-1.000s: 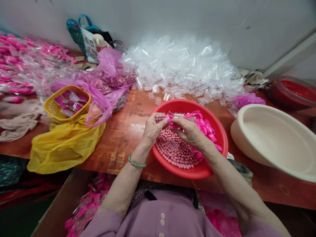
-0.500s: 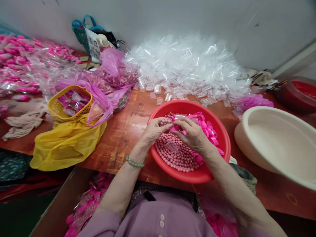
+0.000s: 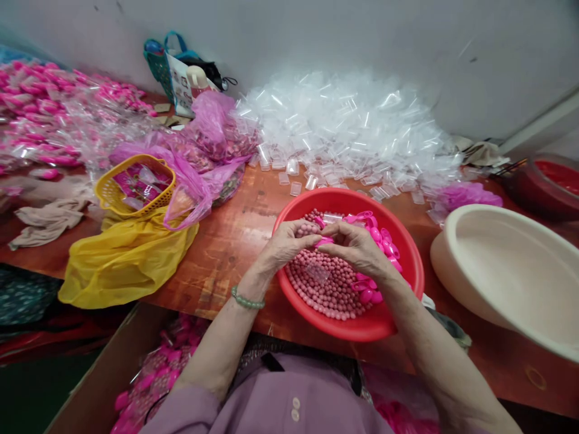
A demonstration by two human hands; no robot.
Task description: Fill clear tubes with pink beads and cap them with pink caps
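Over a red basin (image 3: 407, 277), my left hand (image 3: 287, 242) and my right hand (image 3: 359, 244) meet with their fingertips closed on a small bright pink plastic piece (image 3: 324, 241). Its exact kind is partly hidden by the fingers. Some pink beads (image 3: 306, 229) show at the left fingers, and I cannot tell whether they are held. Dusty pink beads (image 3: 335, 289) lie coiled in rows in the basin, with a clear plastic piece (image 3: 318, 272) on top. Bright pink plastic parts (image 3: 384, 241) fill the basin's right side.
Clear plastic pieces (image 3: 344, 126) are heaped along the wall. A cream basin (image 3: 452, 259) stands to the right. Leftward are a yellow basket (image 3: 108, 202), a yellow bag (image 3: 122, 259), purple plastic bags (image 3: 194, 187) and a pile of pink items (image 3: 40, 114). Below is a box of pink items (image 3: 167, 367).
Both hands stay together at the pink piece, with the right fingers slightly shifted and the piece turned. The whole view has moved a little.
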